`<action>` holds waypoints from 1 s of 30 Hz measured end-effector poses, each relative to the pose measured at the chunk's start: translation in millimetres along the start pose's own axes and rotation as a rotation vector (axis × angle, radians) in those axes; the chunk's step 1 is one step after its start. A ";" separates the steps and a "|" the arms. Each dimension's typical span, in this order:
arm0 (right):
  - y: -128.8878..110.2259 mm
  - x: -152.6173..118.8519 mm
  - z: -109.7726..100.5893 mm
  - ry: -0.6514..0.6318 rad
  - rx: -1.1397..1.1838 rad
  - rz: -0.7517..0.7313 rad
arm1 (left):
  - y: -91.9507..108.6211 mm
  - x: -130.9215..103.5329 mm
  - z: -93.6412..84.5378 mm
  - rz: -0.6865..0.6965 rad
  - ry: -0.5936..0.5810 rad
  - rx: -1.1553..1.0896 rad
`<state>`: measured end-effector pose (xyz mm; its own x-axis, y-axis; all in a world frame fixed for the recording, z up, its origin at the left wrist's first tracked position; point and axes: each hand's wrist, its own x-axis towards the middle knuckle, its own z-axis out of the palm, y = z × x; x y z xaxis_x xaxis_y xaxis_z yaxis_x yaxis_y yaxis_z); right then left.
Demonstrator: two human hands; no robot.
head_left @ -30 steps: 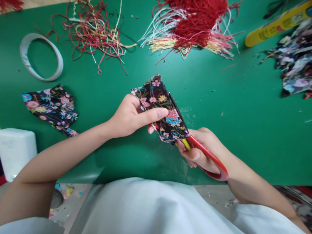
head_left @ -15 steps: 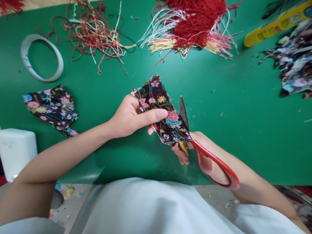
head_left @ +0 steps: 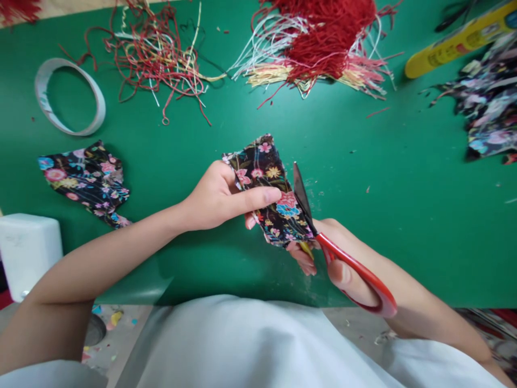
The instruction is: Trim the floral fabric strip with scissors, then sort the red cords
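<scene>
A piece of black floral fabric (head_left: 264, 171) is pinched in my left hand (head_left: 220, 196), thumb on top and fingers beneath. My right hand (head_left: 351, 280) is closed on red-handled scissors (head_left: 374, 288), with the thumb through the upper loop. One dark blade lies along the fabric's right edge; the other is hidden under the cloth. Some fingers of the right hand show below the fabric's lower edge, by a small yellow part. Another floral fabric piece (head_left: 86, 180) lies on the table at the left.
On the green table (head_left: 404, 178) lie a white tape ring (head_left: 99, 105), tangled cords (head_left: 157, 59), a bundle of red and cream strings (head_left: 331, 43) and a yellow tube (head_left: 448, 51). Fabric scraps (head_left: 493, 118) are heaped at the right. A white box-like object (head_left: 30, 253) stands at the left edge.
The fabric in my left hand has shifted slightly right and down. The visible scissor blade has swung a little left, towards the fabric's edge, and the right thumb has moved a little.
</scene>
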<state>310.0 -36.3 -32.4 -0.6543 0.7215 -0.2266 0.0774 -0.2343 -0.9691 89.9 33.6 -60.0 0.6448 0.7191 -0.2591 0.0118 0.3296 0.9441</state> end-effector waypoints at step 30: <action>13.1 -4.0 0.7 0.037 0.101 0.135 | -6.6 2.6 -2.8 -0.036 -0.024 -0.099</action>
<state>313.1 -42.8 -44.2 -0.6145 0.7022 -0.3597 0.0855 -0.3939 -0.9151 89.4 35.0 -67.5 0.6634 0.6913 -0.2863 -0.0399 0.4148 0.9091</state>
